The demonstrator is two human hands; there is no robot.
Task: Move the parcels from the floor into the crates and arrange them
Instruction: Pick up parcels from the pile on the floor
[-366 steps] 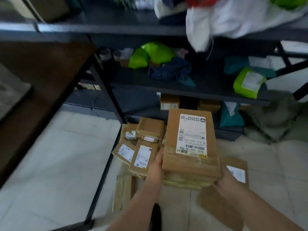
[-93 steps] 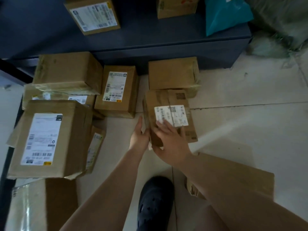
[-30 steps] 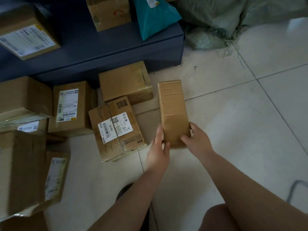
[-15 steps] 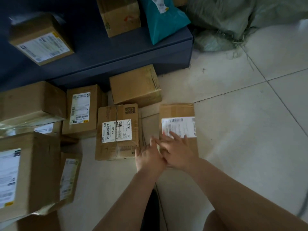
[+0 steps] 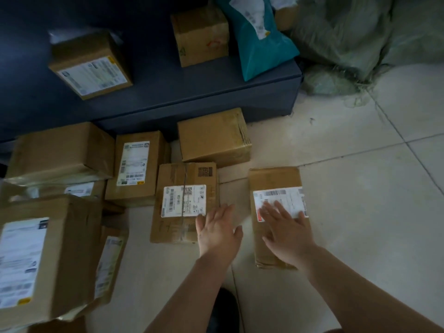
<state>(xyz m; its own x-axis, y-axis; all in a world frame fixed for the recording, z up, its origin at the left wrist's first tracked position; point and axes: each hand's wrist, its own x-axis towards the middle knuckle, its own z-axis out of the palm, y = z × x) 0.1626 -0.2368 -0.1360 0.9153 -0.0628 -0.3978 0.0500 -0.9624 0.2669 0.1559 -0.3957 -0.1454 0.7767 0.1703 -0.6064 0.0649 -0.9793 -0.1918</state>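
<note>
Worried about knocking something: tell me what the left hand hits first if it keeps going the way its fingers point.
Probably the labelled box right in front of it: the left hand points up over that box's near right corner. Whether it already touches is unclear.

Tiled floor [image 5: 360,212] carries cardboard parcels [image 5: 185,203]; shelf [image 5: 192,97] more.

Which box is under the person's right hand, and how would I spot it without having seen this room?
Start at the low dark blue shelf, then look down to the pale tiled floor. The brown cardboard box lies alone at the right end of the cluster, with the right hand flat on it. Unlike its neighbours, its white label has a red edge.
</note>
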